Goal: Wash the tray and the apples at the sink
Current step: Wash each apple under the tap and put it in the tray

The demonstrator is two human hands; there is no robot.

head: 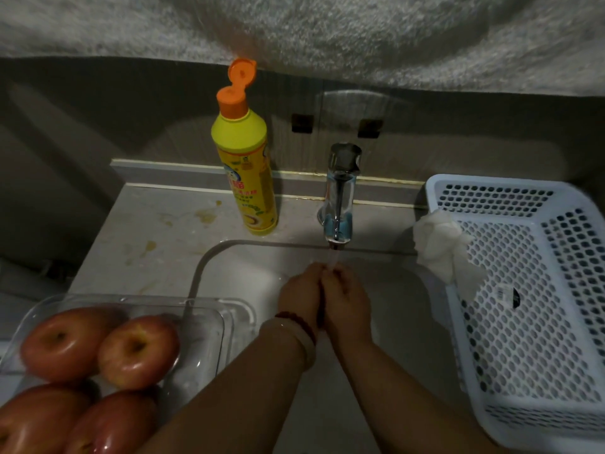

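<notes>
Water runs down from the shiny tap in the middle of the frame and lands on our two hands. We hold our left hand and our right hand pressed together, side by side, over the pale sink. The fingers lie close against each other and hold nothing that we can see. On our left wrist we wear a dark red bead bracelet and a white bangle.

At the lower left of the frame sits the clear tray, on the counter with one corner over the sink edge. Four red apples lie in it, wet and shiny, touching one another.

Behind the sink, upper left of the tap, stands a yellow dish soap bottle. Its orange flip cap is open. The label has writing and a little picture on it, but the words are too small and blurry for us to read.

On the right side of the frame is a white plastic basket full of small holes. A crumpled white cloth hangs over its left rim. The counter at the left has some yellow-brown stains.
</notes>
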